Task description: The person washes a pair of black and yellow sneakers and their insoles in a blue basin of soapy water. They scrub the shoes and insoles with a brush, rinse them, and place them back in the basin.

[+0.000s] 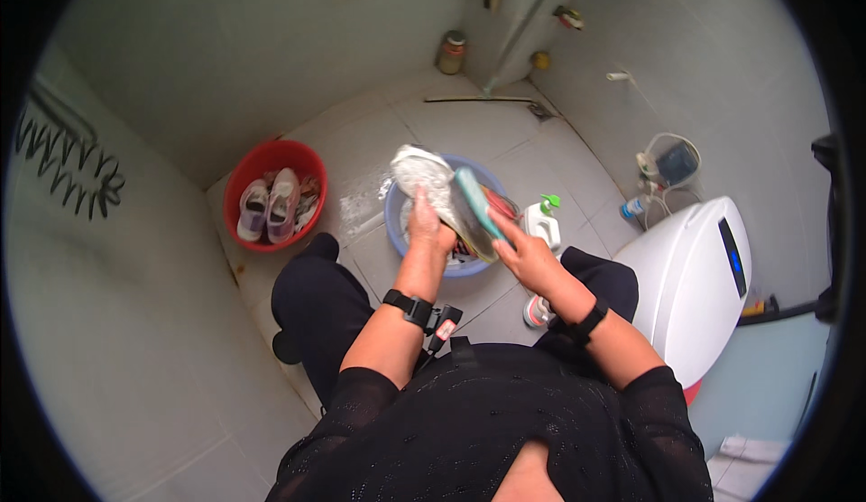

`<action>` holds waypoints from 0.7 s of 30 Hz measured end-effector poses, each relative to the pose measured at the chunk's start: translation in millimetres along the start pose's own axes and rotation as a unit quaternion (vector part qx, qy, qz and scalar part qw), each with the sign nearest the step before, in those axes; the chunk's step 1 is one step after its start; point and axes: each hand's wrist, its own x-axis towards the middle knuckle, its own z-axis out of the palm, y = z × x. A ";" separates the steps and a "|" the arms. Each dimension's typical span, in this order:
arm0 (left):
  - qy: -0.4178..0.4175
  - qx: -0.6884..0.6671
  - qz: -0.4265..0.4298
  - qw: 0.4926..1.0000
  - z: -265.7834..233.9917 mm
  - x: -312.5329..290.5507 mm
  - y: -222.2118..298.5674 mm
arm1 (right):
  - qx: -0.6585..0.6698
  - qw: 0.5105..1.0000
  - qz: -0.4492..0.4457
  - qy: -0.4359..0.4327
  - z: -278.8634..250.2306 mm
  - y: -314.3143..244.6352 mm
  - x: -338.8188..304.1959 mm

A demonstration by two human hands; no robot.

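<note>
Above a blue basin (394, 222) on the floor, my left hand (428, 222) is closed around a white shoe (420, 170) with white foam on it. My right hand (528, 254) grips a scrub brush (478, 200) with a teal back, its bristles against or very close to the shoe's side. Motion blurs the brush, so I cannot tell whether it touches. Part of the basin's contents shows below the shoe, too hidden to name. Right of the basin stands a white pump bottle (542, 225) with a green top.
A red basin (317, 197) holding a pair of light shoes (282, 202) stands at the left. On the right is a white toilet (690, 290). A squeegee (478, 99) and a lidded jar (451, 52) are at the far wall. Wet suds (361, 209) lie on the tiles.
</note>
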 end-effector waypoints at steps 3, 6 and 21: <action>-0.042 -0.017 0.067 0.997 9.7 -5.1 7.6 | 0.073 0.984 -0.004 0.162 3.7 25.3 9.4; -0.081 -0.049 0.077 0.993 17.8 -13.2 9.8 | 0.165 0.962 0.169 0.136 7.3 45.6 16.7; -0.209 -0.068 -0.080 0.972 15.1 -29.5 30.4 | 0.380 0.894 0.185 0.146 -46.1 55.8 59.4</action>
